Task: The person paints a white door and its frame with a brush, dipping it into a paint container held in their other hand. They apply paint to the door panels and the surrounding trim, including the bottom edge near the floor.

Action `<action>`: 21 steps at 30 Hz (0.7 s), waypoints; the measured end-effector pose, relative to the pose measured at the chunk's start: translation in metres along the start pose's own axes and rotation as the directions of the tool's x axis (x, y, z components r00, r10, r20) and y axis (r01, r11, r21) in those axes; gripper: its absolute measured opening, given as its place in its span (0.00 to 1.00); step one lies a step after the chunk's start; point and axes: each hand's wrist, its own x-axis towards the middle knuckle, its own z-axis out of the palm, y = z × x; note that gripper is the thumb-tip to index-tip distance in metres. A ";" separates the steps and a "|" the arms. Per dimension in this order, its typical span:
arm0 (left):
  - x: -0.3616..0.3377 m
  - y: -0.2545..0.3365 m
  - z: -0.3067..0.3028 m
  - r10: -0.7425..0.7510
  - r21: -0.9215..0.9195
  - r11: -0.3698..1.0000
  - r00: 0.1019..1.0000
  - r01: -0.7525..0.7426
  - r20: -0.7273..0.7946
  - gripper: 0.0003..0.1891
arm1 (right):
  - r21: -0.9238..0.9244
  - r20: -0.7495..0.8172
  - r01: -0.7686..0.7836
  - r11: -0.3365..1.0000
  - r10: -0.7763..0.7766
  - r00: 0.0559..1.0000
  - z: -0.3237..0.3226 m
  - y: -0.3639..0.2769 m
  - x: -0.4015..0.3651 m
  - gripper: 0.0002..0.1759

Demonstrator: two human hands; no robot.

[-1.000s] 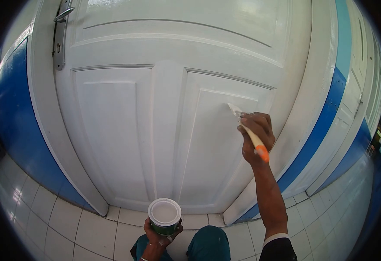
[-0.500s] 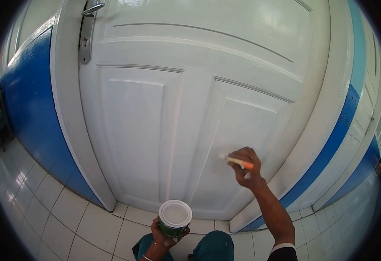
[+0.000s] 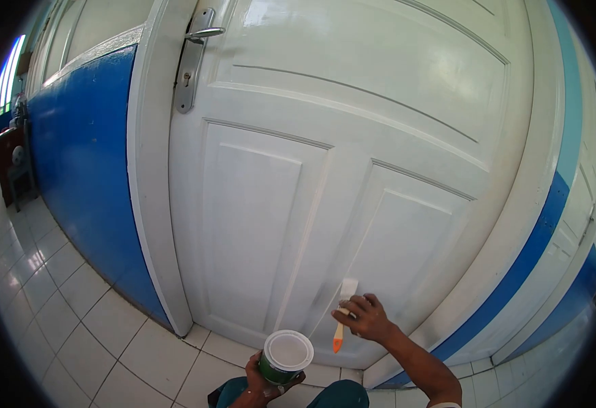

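Note:
My right hand [image 3: 364, 317] grips a paintbrush [image 3: 339, 332] by its pale wooden handle, which ends in an orange tip pointing down. The brush's white bristles touch or nearly touch the lower right panel of the white door [image 3: 338, 224]. Low in the view, my left hand [image 3: 262, 381] is wrapped round a green paint can [image 3: 279, 369] with a white rim. White paint shows inside the can, held just in front of the door's bottom edge. White smudges mark the fingers of my right hand.
A metal door handle [image 3: 206, 32] sits on its plate at upper left. White door frame borders both sides, with blue wall [image 3: 83, 163] to the left and a blue strip [image 3: 508, 279] to the right. White floor tiles [image 3: 117, 319] run below. My knees [image 3: 342, 394] are at the bottom edge.
My right hand has moved down and left on the door, and the brush has turned from sideways to upright, bristles up. The view has tilted and shifted; the can stays in my left hand.

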 end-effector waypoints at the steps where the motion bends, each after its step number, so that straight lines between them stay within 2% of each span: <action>1: -0.006 0.003 0.003 0.017 0.044 0.999 0.999 -0.019 0.045 0.38 | 0.074 0.054 -0.008 0.997 0.004 0.999 0.002 -0.010 -0.002 0.32; 2: -0.008 0.003 0.003 0.042 0.044 0.998 0.999 -0.043 0.033 0.38 | 0.146 0.106 -0.021 0.989 0.006 0.994 0.002 -0.014 0.001 0.31; 3: -0.008 0.002 0.003 0.064 0.045 0.997 0.998 -0.065 0.023 0.39 | 0.210 0.046 -0.033 0.977 0.024 0.999 0.001 -0.008 0.007 0.31; 5: -0.008 0.001 0.006 0.084 0.084 0.993 0.996 -0.081 -0.029 0.40 | 0.219 -0.046 -0.100 0.971 0.113 0.993 -0.025 0.015 0.042 0.30; 8: -0.007 0.001 0.001 0.094 0.085 0.992 0.995 -0.097 0.046 0.41 | 0.203 -0.255 -0.160 0.966 0.210 0.944 -0.070 0.062 0.101 0.28; 10: -0.008 -0.002 -0.002 0.112 0.109 0.987 0.992 -0.118 0.060 0.42 | 0.119 -0.486 -0.142 0.983 0.182 0.855 -0.088 0.095 0.132 0.24; 12: -0.010 -0.003 0.000 0.108 0.149 0.982 0.993 -0.115 0.056 0.42 | 0.071 -0.629 -0.148 0.986 0.159 0.761 -0.111 0.112 0.156 0.20; 13: -0.019 -0.006 0.020 0.093 0.119 0.989 0.995 -0.090 -0.020 0.42 | 0.026 -0.693 -0.150 0.988 0.126 0.710 -0.121 0.113 0.166 0.18; 14: -0.018 -0.007 0.020 0.081 0.113 0.990 0.996 -0.084 0.027 0.42 | 0.006 -0.701 -0.158 0.987 0.117 0.704 -0.127 0.110 0.167 0.16; 16: -0.015 -0.008 0.009 0.058 0.101 0.992 0.991 -0.070 0.121 0.43 | -0.065 -0.640 -0.182 0.981 0.099 0.762 -0.121 0.100 0.155 0.14; 18: -0.017 -0.012 0.014 0.067 0.129 0.988 0.992 -0.080 0.106 0.42 | -0.126 -0.429 -0.120 0.985 0.055 0.901 -0.100 0.086 0.124 0.16; 21: -0.023 -0.019 0.030 0.083 0.171 0.981 0.994 -0.093 0.064 0.41 | -0.062 -0.163 0.015 0.998 -0.025 0.986 -0.059 0.049 0.068 0.20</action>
